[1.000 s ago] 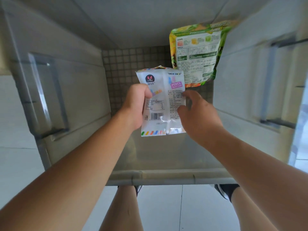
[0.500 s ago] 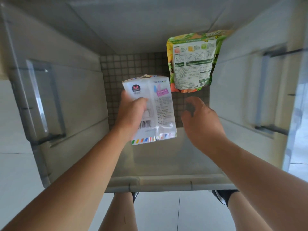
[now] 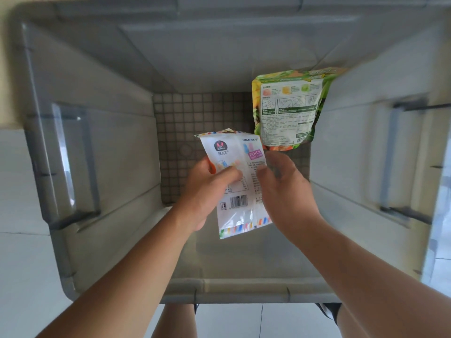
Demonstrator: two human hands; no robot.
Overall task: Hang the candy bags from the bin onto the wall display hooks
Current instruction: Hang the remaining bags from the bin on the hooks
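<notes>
Head view: inside the deep grey plastic bin [image 3: 109, 147], the left hand [image 3: 207, 191] grips a white, stripe-edged foil candy bag [image 3: 240, 186] while the right hand [image 3: 285, 191] pinches its three-o'clock edge, a green printed pouch [image 3: 288, 108] lying at one o'clock; lifting should leave the top seal free for a hook.

White candy bag [image 3: 238, 201] sides hidden under left hand [image 3: 207, 191] and right hand [image 3: 288, 198]; green pouch [image 3: 288, 113] print unreadable, top corner blurred.
</notes>
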